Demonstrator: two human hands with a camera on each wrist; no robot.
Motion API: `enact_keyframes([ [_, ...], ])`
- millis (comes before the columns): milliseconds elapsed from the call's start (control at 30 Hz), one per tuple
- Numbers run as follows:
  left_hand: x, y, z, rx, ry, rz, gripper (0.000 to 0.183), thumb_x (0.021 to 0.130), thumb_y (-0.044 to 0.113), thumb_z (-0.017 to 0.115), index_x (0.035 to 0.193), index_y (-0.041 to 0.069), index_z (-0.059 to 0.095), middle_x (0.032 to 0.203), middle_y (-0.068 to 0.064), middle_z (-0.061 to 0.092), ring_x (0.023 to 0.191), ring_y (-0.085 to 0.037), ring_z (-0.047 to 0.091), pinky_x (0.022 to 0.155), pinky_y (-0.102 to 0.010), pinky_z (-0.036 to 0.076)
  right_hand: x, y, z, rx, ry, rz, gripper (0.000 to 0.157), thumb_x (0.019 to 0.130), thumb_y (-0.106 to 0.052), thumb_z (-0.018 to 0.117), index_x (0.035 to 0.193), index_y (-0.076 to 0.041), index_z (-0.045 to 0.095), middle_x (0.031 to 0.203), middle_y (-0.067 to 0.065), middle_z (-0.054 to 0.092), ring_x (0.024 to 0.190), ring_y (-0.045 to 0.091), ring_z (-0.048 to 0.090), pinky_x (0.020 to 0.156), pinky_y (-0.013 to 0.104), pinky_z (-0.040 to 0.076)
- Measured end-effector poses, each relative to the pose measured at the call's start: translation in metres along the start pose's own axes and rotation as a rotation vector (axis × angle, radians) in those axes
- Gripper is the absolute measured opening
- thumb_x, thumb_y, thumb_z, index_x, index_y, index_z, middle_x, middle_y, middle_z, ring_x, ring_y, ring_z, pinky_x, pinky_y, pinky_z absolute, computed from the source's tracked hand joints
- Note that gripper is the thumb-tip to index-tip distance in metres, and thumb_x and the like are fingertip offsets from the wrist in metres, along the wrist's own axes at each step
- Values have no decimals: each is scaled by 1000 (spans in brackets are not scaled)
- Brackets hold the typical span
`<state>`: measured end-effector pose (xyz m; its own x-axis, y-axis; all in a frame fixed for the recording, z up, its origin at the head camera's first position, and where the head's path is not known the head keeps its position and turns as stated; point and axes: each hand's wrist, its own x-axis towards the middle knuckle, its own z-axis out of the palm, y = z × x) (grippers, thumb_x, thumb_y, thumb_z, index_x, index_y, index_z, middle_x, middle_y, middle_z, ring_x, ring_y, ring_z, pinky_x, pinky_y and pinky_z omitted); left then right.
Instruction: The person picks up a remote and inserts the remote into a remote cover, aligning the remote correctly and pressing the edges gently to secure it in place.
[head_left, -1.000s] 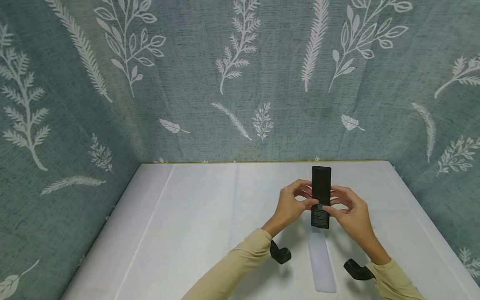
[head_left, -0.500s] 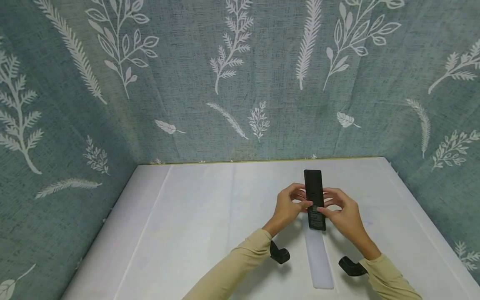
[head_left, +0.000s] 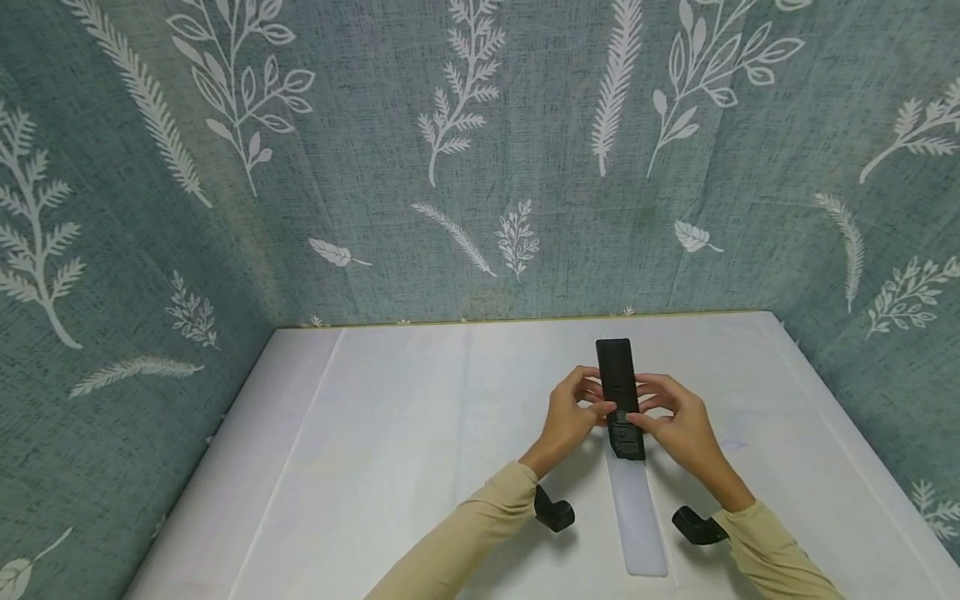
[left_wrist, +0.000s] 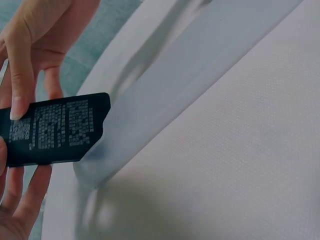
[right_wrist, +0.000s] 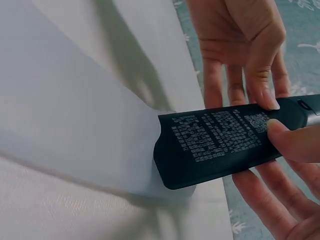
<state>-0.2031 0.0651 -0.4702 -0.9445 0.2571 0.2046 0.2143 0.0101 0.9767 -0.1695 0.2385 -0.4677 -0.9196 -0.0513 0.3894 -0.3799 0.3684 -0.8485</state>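
Note:
Both hands hold a black remote control [head_left: 619, 396] with its back facing up, printed with small pale text. My left hand [head_left: 570, 417] pinches its left edge, thumb on top and fingers beneath. From the right side my right hand [head_left: 677, 425] grips it in the same way. A long translucent whitish strip [head_left: 637, 521], like a soft sleeve, lies on the table below the remote's near end. In the left wrist view the remote's notched end overlaps the tip of this strip [left_wrist: 150, 107]. The right wrist view shows the same overlap.
The white table [head_left: 390, 450] reaches back to a green leaf-patterned cloth [head_left: 360, 167] that also hangs at both sides. Black wrist cameras [head_left: 555, 510] sit at the cuffs of the beige sleeves [head_left: 472, 533], close on either side of the strip.
The remote has shifted slightly left and tilted, its far end leaning left. Both hands moved left with it and kept their grip. The head view has turned a little.

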Motion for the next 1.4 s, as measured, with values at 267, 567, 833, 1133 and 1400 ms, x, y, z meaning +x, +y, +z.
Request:
enact_keyframes([
  [267,1,-2,1,63,-2,7,36,80,-11,68,108,6,53,86,-9,63,75,-9,60,54,-28,57,1,1,0,61,-17,31,39,78,8,73,115,4,62,102,23,64,78,9,64,53,25,55],
  [567,0,-3,-7,102,-14,-24,36,81,-12,65,108,8,52,86,-12,67,77,-10,60,55,-23,56,-2,7,3,67,-99,108,27,80,0,74,105,7,66,94,19,68,79,9,63,68,22,56],
  [833,1,-3,-10,113,-33,-12,36,80,-13,65,106,8,51,85,-11,69,73,-8,59,56,-26,57,-7,13,-3,0,-383,178,25,82,-7,73,103,4,67,94,13,68,84,19,65,70,27,56],
  [1133,-1,0,-10,155,-31,17,37,79,-13,65,106,9,52,83,-10,68,72,-9,60,53,-21,54,-12,17,-7,-196,-498,-14,31,70,7,75,100,5,68,90,9,69,82,16,63,66,27,56],
  [1400,-2,2,-10,210,-46,35,38,81,-10,66,110,11,53,84,-10,67,73,-8,57,54,-18,53,-14,15,-4,-358,-464,-168,19,66,10,75,75,-7,71,87,3,62,69,13,53,55,25,47],
])
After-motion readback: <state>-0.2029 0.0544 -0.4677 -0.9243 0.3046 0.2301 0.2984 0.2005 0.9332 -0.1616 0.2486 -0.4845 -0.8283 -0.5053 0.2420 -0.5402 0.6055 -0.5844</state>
